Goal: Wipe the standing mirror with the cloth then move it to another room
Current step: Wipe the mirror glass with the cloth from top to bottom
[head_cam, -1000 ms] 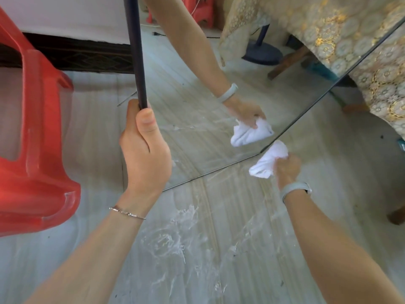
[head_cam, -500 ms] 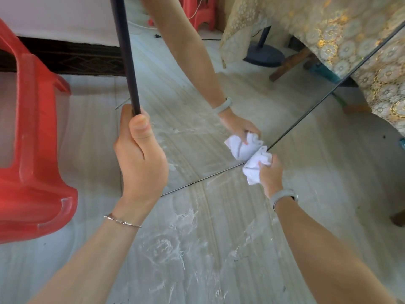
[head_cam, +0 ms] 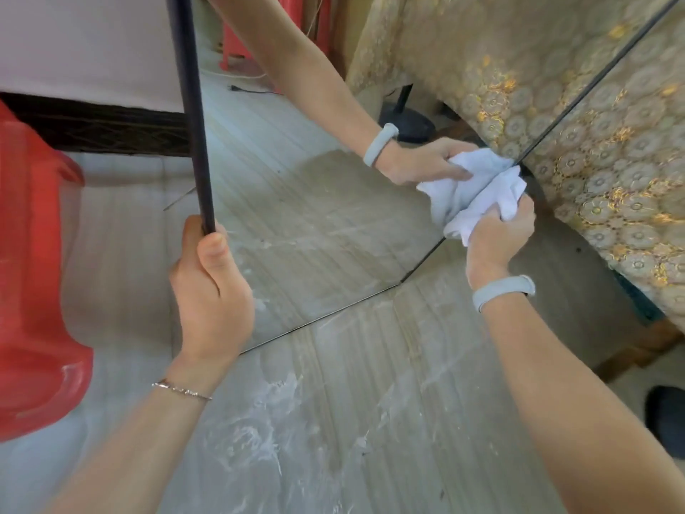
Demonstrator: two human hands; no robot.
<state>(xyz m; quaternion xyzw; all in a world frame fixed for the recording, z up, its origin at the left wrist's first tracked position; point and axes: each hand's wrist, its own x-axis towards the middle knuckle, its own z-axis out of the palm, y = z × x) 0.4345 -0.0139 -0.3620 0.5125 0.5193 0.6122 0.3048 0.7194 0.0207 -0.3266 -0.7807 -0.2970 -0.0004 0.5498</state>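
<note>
Head view: the right hand [head_cam: 496, 239] clutches a bunched white cloth [head_cam: 493, 196] against the standing mirror [head_cam: 315, 224] at its lower right edge, while the left hand [head_cam: 211, 291] grips the dark frame. Smears seem to remain on the glass, though floor marks may be reflected. Wiping looks unfinished; carrying it to another room is still ahead.

Mirror [head_cam: 315, 217] runs off the top edge, its upper part unseen; left hand [head_cam: 211, 291] covers the dark frame's lower stretch. Cloth [head_cam: 493, 202] partly buried in right hand [head_cam: 496, 243]. Red chair [head_cam: 33, 291] cut by left edge.
</note>
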